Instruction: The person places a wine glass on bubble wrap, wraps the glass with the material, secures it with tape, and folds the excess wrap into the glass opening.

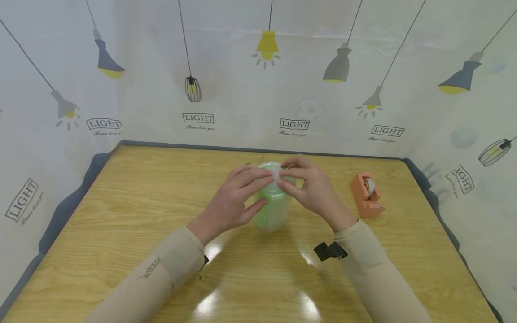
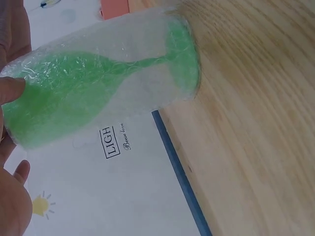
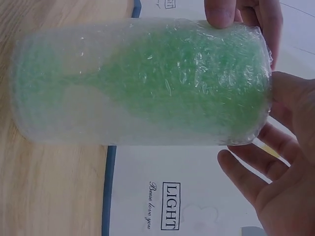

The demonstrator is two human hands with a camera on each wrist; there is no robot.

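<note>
A green goblet, its bowl, thin stem and foot showing through bubble wrap, stands upright on the wooden table. The wrap forms a cylinder around it. My left hand reaches over the upper rim from the left, its thumb against the side and its fingers on top, pinching the wrap. From the right, my right hand holds the wrap's top edge between bent thumb and fingers. Both sets of fingertips meet near the middle of the top. Some of the right fingers spread beyond the rim.
An orange tape dispenser with a roll of tape stands on the table to the right of the right hand. Behind the table's dark far edge hangs a white backdrop printed with lamps.
</note>
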